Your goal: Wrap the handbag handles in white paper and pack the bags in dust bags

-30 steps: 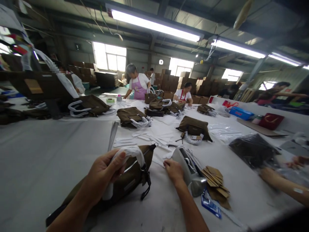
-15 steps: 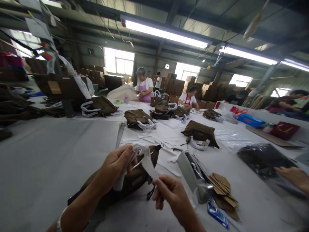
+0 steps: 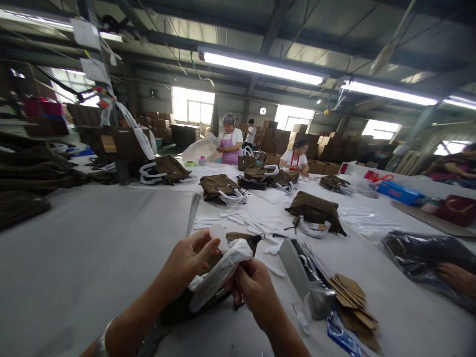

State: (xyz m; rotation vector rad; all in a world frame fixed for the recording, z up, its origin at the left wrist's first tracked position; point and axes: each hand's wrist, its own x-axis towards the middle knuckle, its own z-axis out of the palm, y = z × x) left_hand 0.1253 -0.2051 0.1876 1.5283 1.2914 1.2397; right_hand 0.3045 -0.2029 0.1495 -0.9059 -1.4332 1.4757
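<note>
An olive-brown handbag [image 3: 243, 239] lies on the table right in front of me, mostly hidden behind my hands. Its handle [image 3: 219, 275] is wrapped in white paper or foam and arches up between them. With thumb and fingers closed, my left hand [image 3: 191, 255] pinches a white strip [image 3: 218, 237] with a rounded end, just above the handle. My right hand [image 3: 255, 287] is closed around the far end of the wrapped handle; its fingertips are partly hidden. To the right of it stands a grey tape dispenser [image 3: 307, 277].
Brown tags [image 3: 351, 297] and a blue packet [image 3: 342, 334] lie beside the dispenser. Loose white strips [image 3: 238, 218] and several handbags [image 3: 316, 210] cover the table beyond. At right, another person's hand [image 3: 457, 277] rests on a plastic-wrapped dark bag [image 3: 427, 255]. A stack of paper [image 3: 193, 210] is at left.
My left hand has let go of the wrapped handle and now pinches the white strip. My right hand has moved from the strip to the handle. The view has shifted slightly left and up.
</note>
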